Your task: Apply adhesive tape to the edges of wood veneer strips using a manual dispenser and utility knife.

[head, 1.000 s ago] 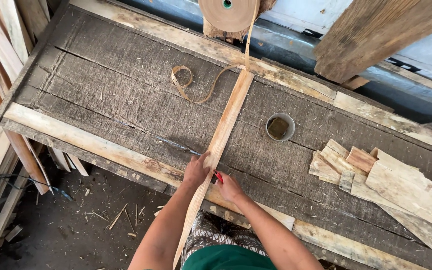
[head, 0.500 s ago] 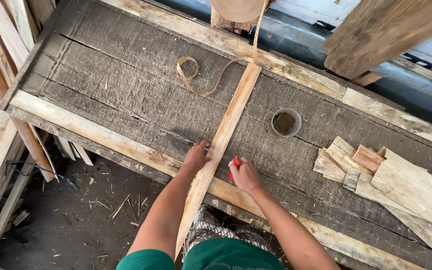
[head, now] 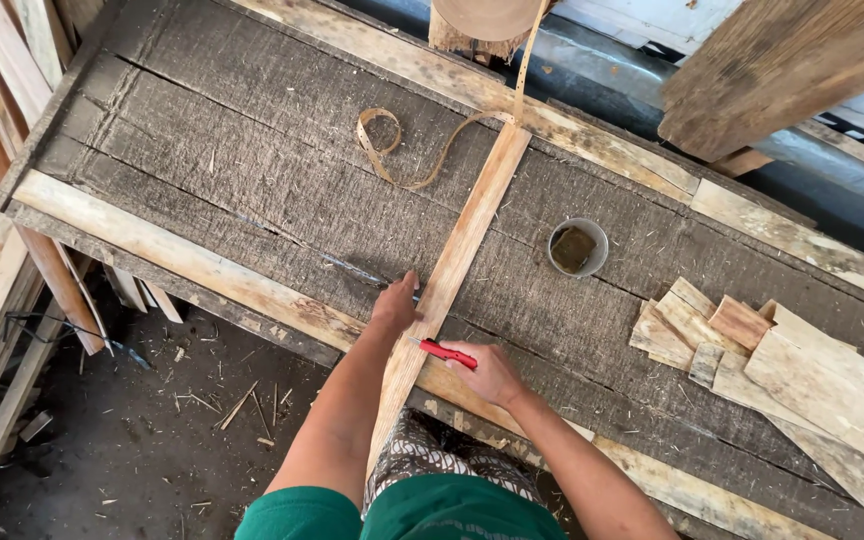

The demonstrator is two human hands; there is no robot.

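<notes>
In the head view, one long pale wooden slat [head: 452, 270] lies across the dark grey desk [head: 252, 170], from the far edge down to the person's body. All places here are told from this slat.

The left hand [head: 396, 305] rests at the left edge of the slat, with the fingers laid flat and pressing on it, not closed around anything. Just left of this hand, one thin dark metal tool [head: 357, 272] lies on the desk; if the hand touches it, I cannot tell.

The right hand [head: 492, 372] is just to the right of the slat, closed around one red pencil [head: 448, 353]. The tip of the pencil points to the slat and reaches its right edge. The two hands are apart, one on each side of the slat.

At the far end of the slat, one curled tan strap [head: 402, 150] lies to its left. To the right, near the slat, stands one small round tin [head: 577, 246]. Further right is one pile of short wood offcuts [head: 752, 350], too overlapped to count exactly.
</notes>
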